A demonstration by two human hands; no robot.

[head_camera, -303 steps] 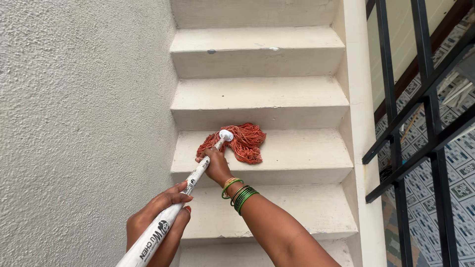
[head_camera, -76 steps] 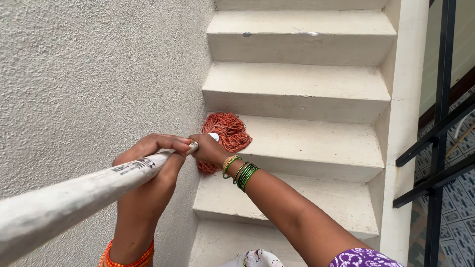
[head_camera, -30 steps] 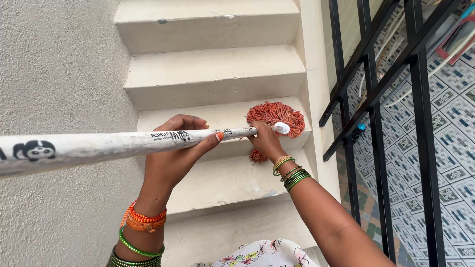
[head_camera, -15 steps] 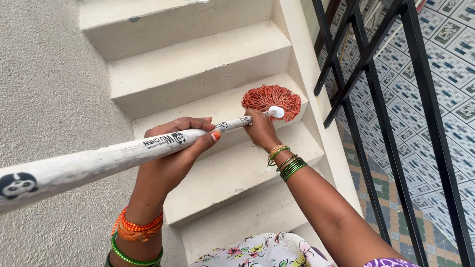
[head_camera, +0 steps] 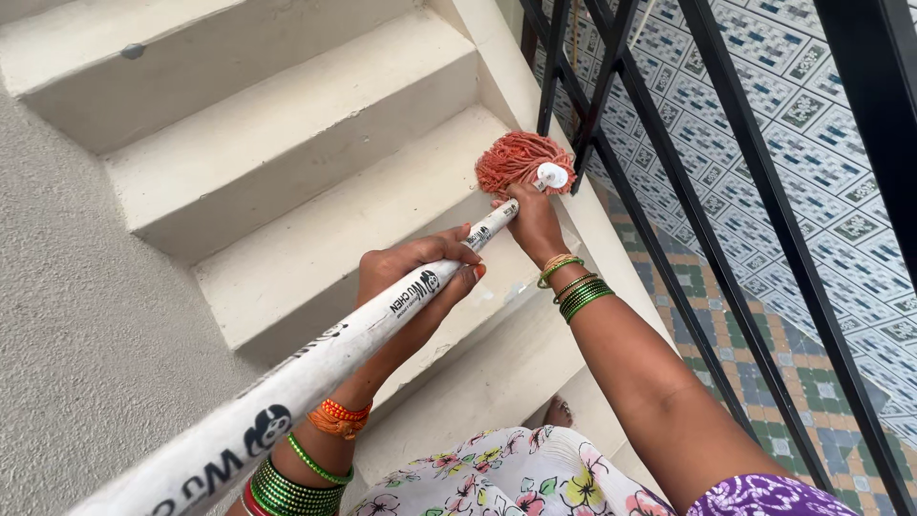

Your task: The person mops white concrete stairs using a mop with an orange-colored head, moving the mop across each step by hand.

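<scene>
The left hand (head_camera: 415, 277) is wrapped tight around the long white mop stick (head_camera: 315, 368). The right hand (head_camera: 533, 218) grips the same stick farther up, just below the fluffy orange string mop head (head_camera: 516, 161). The mop head sits at one o'clock, on the cream stone step (head_camera: 315, 239), beside the black metal railing (head_camera: 659, 124).

Cream concrete stair flight (head_camera: 287, 162), unpainted-looking, rough texture. Orange string mop head (head_camera: 521, 158) is pressed flat on the right end of one tread (head_camera: 382, 205), against the side curb (head_camera: 506, 72). A small dark spot (head_camera: 133, 52) is seen on a higher riser. Patterned tile floor (head_camera: 793, 172) is visible beyond.
</scene>
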